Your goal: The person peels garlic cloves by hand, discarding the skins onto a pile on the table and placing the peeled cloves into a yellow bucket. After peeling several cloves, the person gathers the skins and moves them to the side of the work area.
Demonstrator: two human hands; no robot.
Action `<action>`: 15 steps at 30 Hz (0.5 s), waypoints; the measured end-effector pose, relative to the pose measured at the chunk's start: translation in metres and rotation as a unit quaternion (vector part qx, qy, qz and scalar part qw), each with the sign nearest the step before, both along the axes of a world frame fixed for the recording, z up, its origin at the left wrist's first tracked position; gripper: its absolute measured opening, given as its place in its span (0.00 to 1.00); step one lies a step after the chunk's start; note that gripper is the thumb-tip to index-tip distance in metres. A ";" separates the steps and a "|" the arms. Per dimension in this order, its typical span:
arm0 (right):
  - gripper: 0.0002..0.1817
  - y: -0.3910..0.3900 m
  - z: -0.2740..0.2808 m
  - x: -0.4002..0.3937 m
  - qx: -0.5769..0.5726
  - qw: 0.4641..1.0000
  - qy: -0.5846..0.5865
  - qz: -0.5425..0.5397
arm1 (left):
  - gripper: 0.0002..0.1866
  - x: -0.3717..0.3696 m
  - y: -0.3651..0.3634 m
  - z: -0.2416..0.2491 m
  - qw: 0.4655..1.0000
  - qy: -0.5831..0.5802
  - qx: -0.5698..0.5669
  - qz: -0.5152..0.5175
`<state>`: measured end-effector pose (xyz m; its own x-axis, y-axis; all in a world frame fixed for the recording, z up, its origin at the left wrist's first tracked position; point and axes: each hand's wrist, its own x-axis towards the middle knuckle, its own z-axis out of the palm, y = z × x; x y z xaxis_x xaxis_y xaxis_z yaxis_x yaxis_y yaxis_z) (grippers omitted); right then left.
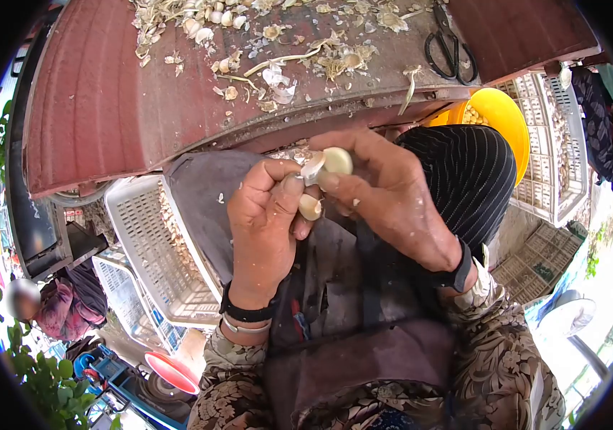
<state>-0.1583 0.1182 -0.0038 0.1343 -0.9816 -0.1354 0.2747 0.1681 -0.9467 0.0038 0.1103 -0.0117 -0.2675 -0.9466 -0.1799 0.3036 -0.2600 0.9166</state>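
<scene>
My left hand point(263, 222) is closed, thumb and forefinger pinching whitish garlic skin point(312, 167). Lower in the same fingers sits a second garlic clove point(310, 207) with a brownish end. Across from it, my right hand point(400, 197) grips a smooth, pale garlic clove point(337, 161) between thumb and forefinger. The fingertips of both hands nearly meet above my lap, just short of the table edge. Parts of the left fingers are hidden behind the thumb and the cloves.
On the reddish table point(98, 93) lie garlic cloves point(213, 16), dry skins and black scissors point(450, 54). A yellow bucket point(511, 129) with peeled cloves stands right, beside a white crate point(536, 154). Another crate point(138, 236) stands left. A person point(70, 308) is at far left.
</scene>
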 end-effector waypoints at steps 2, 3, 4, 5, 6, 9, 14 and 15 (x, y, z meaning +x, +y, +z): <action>0.13 0.008 0.026 -0.022 0.037 0.997 0.060 -0.032 | 0.07 0.005 -0.001 -0.005 0.995 0.094 0.020 -0.002; 0.12 0.015 0.040 -0.034 0.009 0.987 0.117 -0.107 | 0.08 0.009 -0.003 -0.006 0.995 0.098 0.018 0.015; 0.12 0.021 0.048 -0.051 0.000 0.970 0.154 -0.188 | 0.08 0.012 -0.004 -0.007 0.994 0.102 0.015 0.033; 0.13 0.028 0.054 -0.071 0.003 0.942 0.180 -0.285 | 0.08 0.011 -0.004 -0.005 0.994 0.086 0.007 0.068; 0.14 0.036 0.049 -0.108 -0.035 0.905 0.257 -0.338 | 0.08 0.010 -0.003 -0.004 0.994 0.085 0.006 0.071; 0.25 0.052 0.023 -0.201 -0.061 0.611 0.719 -0.326 | 0.09 0.008 -0.001 -0.003 0.994 0.004 -0.037 0.099; 0.20 0.049 0.031 -0.153 -0.056 0.816 0.498 -0.289 | 0.08 0.004 -0.001 -0.011 0.997 -0.007 -0.016 0.080; 0.18 0.040 0.047 -0.113 0.036 0.883 0.405 -0.234 | 0.06 0.002 0.001 -0.008 0.996 -0.047 -0.014 0.070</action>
